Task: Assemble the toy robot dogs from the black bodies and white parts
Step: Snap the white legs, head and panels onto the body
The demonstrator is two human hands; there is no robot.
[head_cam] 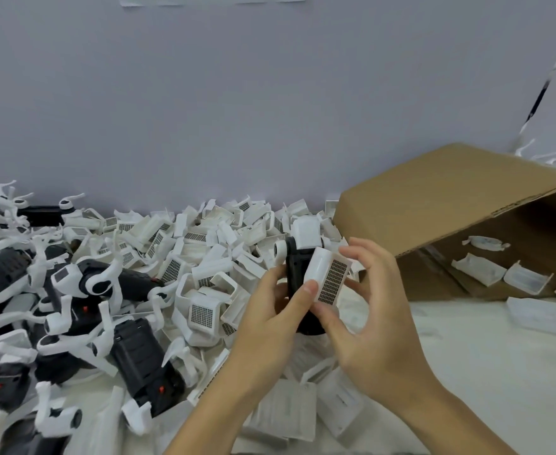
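Black body (298,274) sits upright in my left hand (270,310) above the pile of white parts (204,257), right hand (368,310) pinching the white grille cover (330,279) against it, and if I press crooked the clips may jam.

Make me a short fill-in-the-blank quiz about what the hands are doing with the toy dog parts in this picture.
1. Both hands hold a ____ body upright over the table.
2. The right hand presses a white part with a dark ____ sticker onto it.
3. The cardboard box lies tipped on its ____.
4. The left hand's ____ rests on that white part.

Missing: black; grid; side; thumb
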